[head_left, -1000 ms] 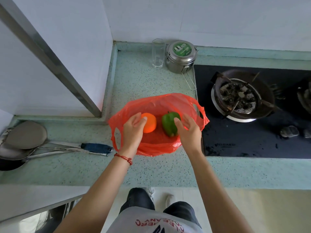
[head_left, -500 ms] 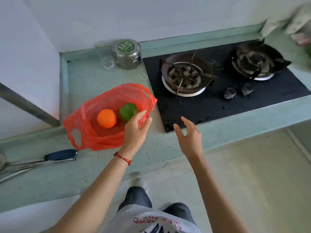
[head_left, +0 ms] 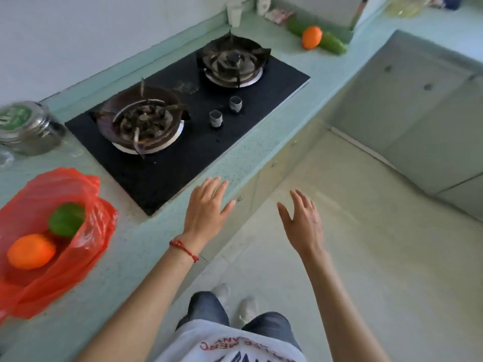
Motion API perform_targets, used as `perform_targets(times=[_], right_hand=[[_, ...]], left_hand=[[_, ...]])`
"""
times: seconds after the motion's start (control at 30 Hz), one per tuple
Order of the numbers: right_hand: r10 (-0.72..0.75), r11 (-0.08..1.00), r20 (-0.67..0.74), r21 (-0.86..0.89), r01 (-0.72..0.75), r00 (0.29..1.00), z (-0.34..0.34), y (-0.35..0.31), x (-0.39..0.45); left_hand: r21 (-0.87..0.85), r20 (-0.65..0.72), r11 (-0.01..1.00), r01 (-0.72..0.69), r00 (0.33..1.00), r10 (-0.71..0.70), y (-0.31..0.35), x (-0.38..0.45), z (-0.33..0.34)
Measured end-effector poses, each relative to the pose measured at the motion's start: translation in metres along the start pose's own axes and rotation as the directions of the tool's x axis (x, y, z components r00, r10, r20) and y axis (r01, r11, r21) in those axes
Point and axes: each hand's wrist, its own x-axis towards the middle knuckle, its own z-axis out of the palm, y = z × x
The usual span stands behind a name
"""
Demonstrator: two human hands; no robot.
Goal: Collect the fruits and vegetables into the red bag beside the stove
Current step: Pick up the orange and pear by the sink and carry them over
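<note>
The red bag (head_left: pixel 86 239) lies open on the counter at the far left, left of the stove (head_left: pixel 188 121). Inside it rest an orange (head_left: pixel 30 251) and a green pepper (head_left: pixel 66 220). Far off, past the stove's right end, a second orange (head_left: pixel 311 37) sits against a green cucumber (head_left: pixel 332 43) on the counter. My left hand (head_left: pixel 206 207) hovers open over the counter's front edge by the stove. My right hand (head_left: pixel 303 220) is open too, out over the floor. Both hands hold nothing.
A steel lidded tin (head_left: pixel 28 129) stands behind the bag at the left. The black two-burner stove has two knobs (head_left: pixel 226 111) near its front. Cups and packets (head_left: pixel 235 11) crowd the far counter corner. Pale floor lies to my right, with cabinet doors (head_left: pixel 407 105) beyond.
The view has swung right, sliding the bag to the far left. My left hand has left the bag's rim and both hands have moved right, bringing the far orange and cucumber into sight.
</note>
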Motion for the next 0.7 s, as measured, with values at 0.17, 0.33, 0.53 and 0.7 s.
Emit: perform_targets(times=[0.17,0.33,0.53,0.7], right_hand=[[0.211,0.977,-0.15,-0.01,-0.215,0.966,-0.02,0.044,-0.026],[0.387,0.917,-0.257,0.002,-0.4,0.886,-0.035,0.068,-0.062],[0.498,0.857,-0.328,0.046,-0.513,0.802,-0.038,0.079,-0.083],[0.559,0.815,-0.361,0.075,-0.574,0.746,-0.04,0.091,-0.09]], left_hand=[[0.067,0.154,0.968,-0.243,0.961,0.231,0.037,0.031,0.021],[0.018,0.208,0.911,-0.411,0.893,0.399,0.068,0.047,0.036],[-0.054,0.221,0.851,-0.523,0.825,0.52,0.095,0.057,0.057],[-0.094,0.258,0.798,-0.595,0.759,0.597,0.119,0.067,0.073]])
